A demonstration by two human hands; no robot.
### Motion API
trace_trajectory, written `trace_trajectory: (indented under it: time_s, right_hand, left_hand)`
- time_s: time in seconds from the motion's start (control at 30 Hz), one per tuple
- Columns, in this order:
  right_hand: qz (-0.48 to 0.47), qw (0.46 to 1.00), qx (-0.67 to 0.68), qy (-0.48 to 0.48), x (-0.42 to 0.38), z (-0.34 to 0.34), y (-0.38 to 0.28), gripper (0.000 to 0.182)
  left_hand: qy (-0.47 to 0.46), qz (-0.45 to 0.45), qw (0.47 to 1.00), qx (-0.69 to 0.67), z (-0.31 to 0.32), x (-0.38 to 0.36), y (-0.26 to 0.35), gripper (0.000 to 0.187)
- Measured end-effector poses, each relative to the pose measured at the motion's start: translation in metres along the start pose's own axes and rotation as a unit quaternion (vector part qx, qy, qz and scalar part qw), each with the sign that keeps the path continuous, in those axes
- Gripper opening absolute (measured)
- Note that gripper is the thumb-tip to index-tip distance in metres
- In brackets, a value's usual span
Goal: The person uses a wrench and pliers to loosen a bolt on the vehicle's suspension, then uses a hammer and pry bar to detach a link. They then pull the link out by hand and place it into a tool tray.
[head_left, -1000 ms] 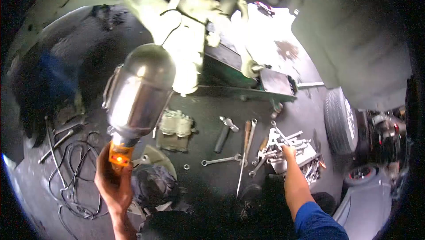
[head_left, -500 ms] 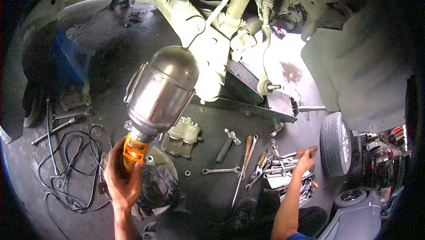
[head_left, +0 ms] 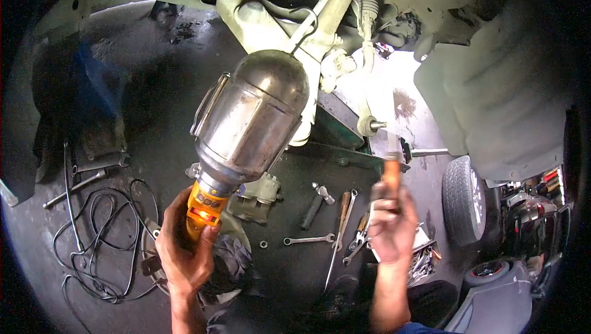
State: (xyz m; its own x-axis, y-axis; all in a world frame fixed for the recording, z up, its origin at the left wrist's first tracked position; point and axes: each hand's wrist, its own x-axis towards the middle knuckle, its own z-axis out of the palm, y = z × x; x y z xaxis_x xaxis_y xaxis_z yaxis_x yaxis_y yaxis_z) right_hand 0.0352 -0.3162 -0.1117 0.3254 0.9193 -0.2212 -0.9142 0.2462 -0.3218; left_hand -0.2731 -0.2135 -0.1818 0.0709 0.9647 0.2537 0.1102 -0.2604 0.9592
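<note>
My left hand [head_left: 184, 245] is wrapped round the orange handle of a work lamp [head_left: 252, 115], whose metal hood points up toward the brightly lit suspension arm [head_left: 246, 20]. In my right hand [head_left: 393, 226], closed and smeared by motion, is an orange-handled screwdriver [head_left: 391, 175] held upright; its blurred shaft reaches toward the tie rod end [head_left: 368, 126] with its bare threaded stud. Below and behind this hand, wrenches and other tools lie in a tray [head_left: 422, 241], partly hidden by my wrist.
A hammer [head_left: 317, 206], a wrench [head_left: 308, 239], a nut [head_left: 263, 244] and a brake caliper [head_left: 260, 195] lie on the floor. Black cable [head_left: 98, 241] coils at left. A wheel [head_left: 463, 201] stands at right, near a green jack [head_left: 345, 128].
My right hand has come up and left from the tool tray, now with the orange-handled screwdriver. The work lamp in my left hand has shifted slightly right.
</note>
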Motion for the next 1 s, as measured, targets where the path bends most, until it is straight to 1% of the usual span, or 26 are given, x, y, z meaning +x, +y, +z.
trace_trajectory:
  time_s: [0.03,0.07,0.1,0.13,0.2,0.23,0.27,0.3,0.33,0.37,0.4,0.5,0.53,0.6,0.63,0.67,0.73,0.83,0.93,0.97,1.0]
  right_hand:
    - [0.092,0.993,0.066,-0.030,0.007,0.000,0.020,0.053]
    - [0.130,0.989,0.050,-0.053,0.012,0.008,0.040,0.060]
    - [0.145,0.986,0.014,-0.080,0.019,0.011,0.055,0.065]
    - [0.144,0.987,-0.022,-0.071,0.025,0.018,0.067,0.058]
    - [0.135,0.987,-0.051,-0.064,0.038,0.029,0.081,0.046]
    - [0.146,0.987,-0.029,-0.065,0.044,0.042,0.085,0.031]
    - [0.162,0.978,0.001,-0.131,0.057,0.034,0.085,0.030]
    - [0.140,0.981,-0.028,-0.134,0.062,0.039,0.088,0.027]
    - [0.119,0.982,-0.059,-0.137,0.066,0.046,0.092,0.024]
    - [0.095,0.984,-0.090,-0.119,0.069,0.051,0.094,0.023]
    - [0.078,0.986,-0.093,-0.119,0.069,0.059,0.099,0.021]
    - [0.064,0.980,-0.052,-0.180,0.092,0.053,0.103,0.018]
    - [0.050,0.986,-0.059,-0.146,0.091,0.058,0.106,0.018]
    - [0.036,0.991,-0.043,-0.123,0.095,0.063,0.112,0.018]
    - [0.051,0.989,-0.014,-0.135,0.099,0.061,0.114,0.019]
    - [0.047,0.988,-0.013,-0.144,0.103,0.062,0.118,0.019]
    - [0.032,0.993,-0.016,-0.110,0.104,0.068,0.123,0.021]
    - [0.028,0.993,0.003,-0.116,0.114,0.069,0.132,0.023]
    - [0.025,0.990,0.047,-0.132,0.117,0.070,0.138,0.025]
    - [0.026,0.991,0.050,-0.119,0.114,0.071,0.138,0.019]
    - [0.014,0.993,0.040,-0.110,0.112,0.072,0.140,0.020]
  left_hand:
    - [0.002,0.008,1.000,-0.001,-0.001,0.000,0.003,0.050]
    - [-0.004,0.005,1.000,0.009,-0.003,-0.001,0.007,0.050]
    - [-0.009,0.004,1.000,0.020,-0.006,-0.001,0.013,0.050]
    - [-0.014,0.002,0.999,0.031,-0.009,-0.001,0.017,0.050]
    - [-0.018,-0.010,1.000,0.021,-0.014,0.000,0.026,0.050]
    - [-0.022,-0.011,0.999,0.022,-0.018,0.000,0.031,0.050]
    - [-0.028,-0.013,0.999,0.024,-0.021,0.001,0.038,0.050]
    - [-0.019,0.004,0.999,0.037,-0.023,0.000,0.041,0.051]
    - [-0.023,-0.003,0.999,0.045,-0.026,0.000,0.048,0.051]
    - [-0.024,-0.011,0.998,0.053,-0.029,0.000,0.057,0.052]
    - [-0.024,-0.018,0.998,0.060,-0.031,-0.001,0.065,0.052]
    - [-0.024,-0.007,0.992,0.126,-0.032,0.001,0.093,0.051]
    - [-0.016,-0.001,0.993,0.121,-0.030,0.002,0.099,0.051]
    - [-0.013,0.026,0.986,0.163,-0.034,0.004,0.114,0.050]
    - [-0.005,0.030,0.983,0.181,-0.033,0.005,0.125,0.049]
    - [0.007,0.026,0.980,0.197,-0.032,0.005,0.133,0.049]
    - [0.011,0.016,0.967,0.253,-0.032,0.005,0.149,0.050]
    - [0.046,0.051,0.967,0.246,-0.031,0.001,0.147,0.050]
    - [0.070,0.060,0.958,0.272,-0.023,-0.002,0.145,0.050]
    - [0.066,0.058,0.958,0.272,-0.022,-0.002,0.144,0.051]
    - [0.060,0.070,0.954,0.286,-0.022,-0.002,0.141,0.052]
